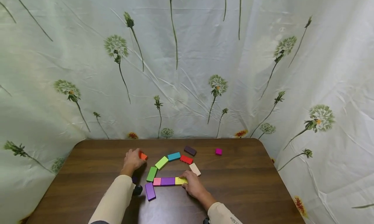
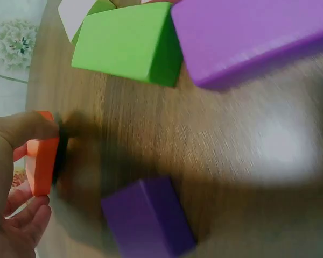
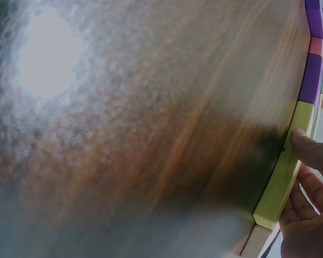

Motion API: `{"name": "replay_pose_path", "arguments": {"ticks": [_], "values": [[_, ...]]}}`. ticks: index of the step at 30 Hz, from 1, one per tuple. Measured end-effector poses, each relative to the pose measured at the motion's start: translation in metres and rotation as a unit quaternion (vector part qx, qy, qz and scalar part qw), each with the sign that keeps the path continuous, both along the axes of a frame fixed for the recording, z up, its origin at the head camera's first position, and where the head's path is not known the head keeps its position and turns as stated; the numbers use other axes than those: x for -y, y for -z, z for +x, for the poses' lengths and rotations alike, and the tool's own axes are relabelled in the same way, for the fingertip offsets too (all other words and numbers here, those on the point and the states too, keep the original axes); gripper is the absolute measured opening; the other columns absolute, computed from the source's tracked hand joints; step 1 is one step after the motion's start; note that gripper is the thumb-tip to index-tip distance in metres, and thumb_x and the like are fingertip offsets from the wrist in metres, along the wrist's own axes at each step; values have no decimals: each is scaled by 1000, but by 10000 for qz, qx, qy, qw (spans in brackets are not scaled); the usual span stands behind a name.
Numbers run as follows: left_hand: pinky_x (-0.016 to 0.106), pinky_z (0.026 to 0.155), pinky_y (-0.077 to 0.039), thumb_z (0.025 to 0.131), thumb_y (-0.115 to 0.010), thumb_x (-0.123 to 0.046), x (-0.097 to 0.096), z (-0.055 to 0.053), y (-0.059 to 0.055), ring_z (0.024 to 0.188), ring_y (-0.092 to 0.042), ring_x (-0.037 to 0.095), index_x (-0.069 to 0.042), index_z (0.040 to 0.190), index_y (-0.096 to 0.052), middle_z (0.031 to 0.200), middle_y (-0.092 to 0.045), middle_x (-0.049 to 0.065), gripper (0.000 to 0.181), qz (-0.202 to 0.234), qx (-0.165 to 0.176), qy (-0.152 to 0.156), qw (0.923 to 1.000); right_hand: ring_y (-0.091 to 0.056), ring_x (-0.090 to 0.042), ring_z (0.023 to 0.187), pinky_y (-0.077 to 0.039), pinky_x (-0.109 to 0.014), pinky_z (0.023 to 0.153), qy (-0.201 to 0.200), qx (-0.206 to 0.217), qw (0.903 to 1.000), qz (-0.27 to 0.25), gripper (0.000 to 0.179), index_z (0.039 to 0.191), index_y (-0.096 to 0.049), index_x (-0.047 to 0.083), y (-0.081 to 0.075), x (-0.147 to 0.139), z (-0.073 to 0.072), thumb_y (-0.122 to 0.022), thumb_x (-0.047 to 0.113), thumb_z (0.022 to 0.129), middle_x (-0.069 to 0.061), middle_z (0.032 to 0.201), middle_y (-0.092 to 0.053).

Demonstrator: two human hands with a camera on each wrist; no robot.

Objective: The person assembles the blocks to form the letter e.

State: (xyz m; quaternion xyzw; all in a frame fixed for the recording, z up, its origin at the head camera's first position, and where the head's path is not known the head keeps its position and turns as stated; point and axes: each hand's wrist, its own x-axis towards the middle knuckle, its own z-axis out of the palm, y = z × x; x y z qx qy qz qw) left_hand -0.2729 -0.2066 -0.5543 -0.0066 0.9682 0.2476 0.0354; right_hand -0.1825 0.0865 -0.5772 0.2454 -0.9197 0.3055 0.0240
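Note:
My left hand pinches an orange block between thumb and fingers, at the left of the wooden table. My right hand grips a yellow block, thumb on its near side and fingers behind. The yellow block ends a straight row with a purple block and a pink block. Above the row curve a green block, a lime block, a teal block, a red block and a cream block.
Another purple block lies at the row's lower left. A dark purple block lies near my left wrist. Further back are a dark brown block and a magenta block. A flowered curtain hangs behind the table.

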Motion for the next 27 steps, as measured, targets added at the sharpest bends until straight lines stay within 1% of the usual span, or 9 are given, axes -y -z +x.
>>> {"name": "replay_pose_path", "arguments": {"ticks": [4,6,9,12,16,19,25,27], "values": [[57,86,-42,75,-72,-17,8,10,-6,103,-48,48,1,116,-59,114,-50,31,47,77,-328,225,9992,-60,-24,93,-46,-34,85,-3,44,10000,-11,25,99,-70,1,-1,2,1,-76,-2,75,-5,95,-64],[56,85,-43,75,-73,-18,10,17,-11,101,-50,45,1,117,-59,112,-51,30,48,90,-496,387,9980,-60,-24,92,-46,-35,85,-15,51,10000,-31,25,99,-70,0,-1,2,1,-76,-3,75,-5,94,-64],[53,80,-46,75,-76,-21,11,30,-22,93,-53,40,0,115,-60,106,-52,25,47,116,-661,623,9958,-60,-24,91,-47,-35,84,-23,57,10000,-56,24,98,-70,0,-1,1,0,-76,-3,74,-6,93,-64],[49,75,-48,75,-79,-23,8,45,-32,88,-54,33,-3,113,-61,102,-52,20,47,136,-660,790,9946,-60,-26,92,-46,-37,85,-4,104,9999,-15,24,97,-69,0,-1,0,-1,-76,-3,74,-7,93,-64],[44,72,-49,74,-82,-27,4,64,-42,84,-53,27,-7,109,-62,100,-51,14,45,104,-597,940,9937,-60,-27,93,-46,-39,85,24,195,9998,0,24,98,-69,0,-3,0,-1,-75,-3,75,-7,94,-64],[41,72,-49,72,-83,-27,-2,77,-46,83,-53,24,-8,107,-63,99,-51,11,45,78,-620,1096,9920,-60,-28,93,-46,-40,85,13,196,9998,-29,24,98,-69,-1,-5,-1,-2,-75,-4,74,-8,94,-64],[42,77,-49,71,-84,-27,-12,99,-50,88,-53,22,-9,110,-65,98,-50,6,47,140,-606,1298,9896,-60,-29,92,-45,-41,85,-25,257,9997,-39,25,98,-69,-1,-5,0,-1,-75,-5,74,-8,94,-64],[42,78,-49,71,-84,-27,-16,106,-52,88,-54,22,-8,110,-66,98,-50,5,47,131,-700,1412,9874,-60,-28,93,-46,-41,85,-16,273,9996,-12,25,98,-69,-1,-6,1,0,-75,-4,75,-8,94,-64]]}}
